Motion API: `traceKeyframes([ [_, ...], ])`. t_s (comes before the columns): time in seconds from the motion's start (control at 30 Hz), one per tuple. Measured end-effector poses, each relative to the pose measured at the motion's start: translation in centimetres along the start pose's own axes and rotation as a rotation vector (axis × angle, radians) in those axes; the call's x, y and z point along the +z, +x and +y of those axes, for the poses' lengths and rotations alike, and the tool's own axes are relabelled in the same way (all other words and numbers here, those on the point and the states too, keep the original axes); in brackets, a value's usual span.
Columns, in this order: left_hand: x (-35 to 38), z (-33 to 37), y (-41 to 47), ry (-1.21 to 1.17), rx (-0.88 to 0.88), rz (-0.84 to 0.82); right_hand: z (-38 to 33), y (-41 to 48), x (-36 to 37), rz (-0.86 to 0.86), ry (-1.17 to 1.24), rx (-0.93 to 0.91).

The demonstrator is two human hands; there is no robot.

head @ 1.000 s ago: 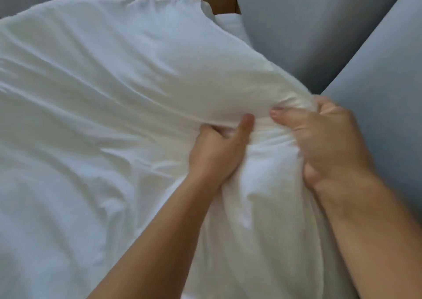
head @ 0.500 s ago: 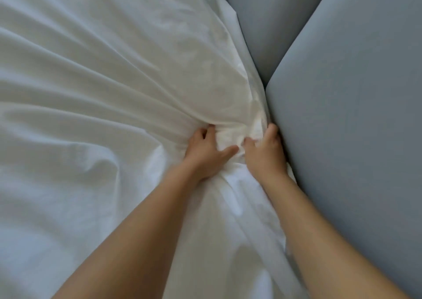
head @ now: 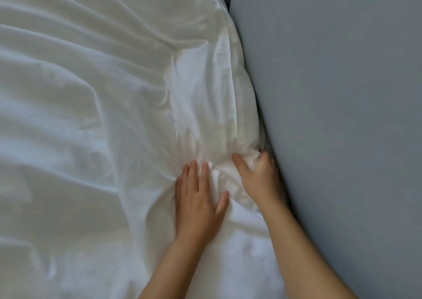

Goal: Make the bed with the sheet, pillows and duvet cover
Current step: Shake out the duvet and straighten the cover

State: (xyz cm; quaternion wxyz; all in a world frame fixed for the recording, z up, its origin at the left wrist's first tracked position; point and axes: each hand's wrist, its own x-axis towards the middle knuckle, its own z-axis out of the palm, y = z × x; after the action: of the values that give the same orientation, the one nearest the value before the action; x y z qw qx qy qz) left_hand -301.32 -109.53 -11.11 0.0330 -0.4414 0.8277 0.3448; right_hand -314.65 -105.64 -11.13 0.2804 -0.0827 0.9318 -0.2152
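Beside grey panel, white sheet, creased, bunched

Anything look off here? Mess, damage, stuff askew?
Nothing damaged, but the white bedding is far from smooth: long folds fan out from a bunched clump against the grey padded panel. The right hand pinches that clump, and the left hand lies flat beside it. No tear or stain shows.

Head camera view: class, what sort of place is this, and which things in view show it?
Probably a bedroom, at a bed. Rumpled white bedding covers most of the view, a grey surface, perhaps a padded headboard, runs along its right edge, and the right hand grips a bunch of the fabric.
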Motion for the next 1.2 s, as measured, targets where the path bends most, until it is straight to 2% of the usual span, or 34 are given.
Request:
traceKeyframes([
  [0.1,0.0,-0.3,0.2,-0.051,-0.011,0.038,-0.8,-0.5,0.2,0.014,0.17,-0.093],
  [0.13,-0.1,0.0,0.3,-0.067,0.001,0.042,-0.8,-0.8,-0.3,0.061,0.248,-0.152],
  [0.2,0.1,1.2,0.5,-0.017,0.094,0.051,0.2,-1.3,-1.6,0.27,0.389,-0.221],
  [0.27,1.1,2.2,0.7,0.089,0.163,-0.05,1.4,-1.8,-1.7,0.401,0.448,-0.111],
  [0.3,1.6,2.4,0.9,0.139,0.151,-0.154,1.9,-1.8,-1.2,0.388,0.472,-0.002],
  [0.37,2.3,2.1,1.5,0.185,0.081,-0.298,2.3,-1.4,-0.3,0.29,0.539,0.19],
  [0.43,2.4,1.6,1.7,0.203,0.072,-0.322,2.6,-0.9,-0.1,0.208,0.568,0.243],
  [0.57,2.3,1.1,-2.2,0.181,0.117,-0.184,3.9,-1.4,-1.2,0.036,0.668,0.283],
  [0.67,2.5,1.3,-7.0,0.016,0.072,-0.032,4.1,-1.8,-2.5,-0.369,0.962,0.477],
  [0.7,2.6,1.2,-8.1,-0.025,0.033,0.012,4.1,-1.9,-3.0,-0.436,0.986,0.484],
  [0.77,2.7,1.0,-9.0,-0.028,-0.044,0.045,4.3,-2.3,-3.3,-0.419,0.912,0.452],
  [0.9,3.4,1.2,-9.8,0.132,-0.036,-0.036,7.7,-6.0,-2.5,0.011,0.452,0.107],
  [0.93,3.4,1.4,-10.2,0.164,-0.012,-0.06,9.5,-7.6,-2.3,0.034,0.415,0.053],
  [1.0,3.6,1.4,-11.9,0.246,0.057,-0.108,13.8,-10.9,-2.2,-0.035,0.329,0.032],
  [1.1,4.6,1.3,-15.5,0.379,0.196,-0.225,19.5,-14.5,-2.9,-0.236,0.153,0.106],
  [1.2,6.0,0.7,-19.3,0.442,0.244,-0.331,21.2,-16.9,-3.1,-0.327,0.161,0.126],
])
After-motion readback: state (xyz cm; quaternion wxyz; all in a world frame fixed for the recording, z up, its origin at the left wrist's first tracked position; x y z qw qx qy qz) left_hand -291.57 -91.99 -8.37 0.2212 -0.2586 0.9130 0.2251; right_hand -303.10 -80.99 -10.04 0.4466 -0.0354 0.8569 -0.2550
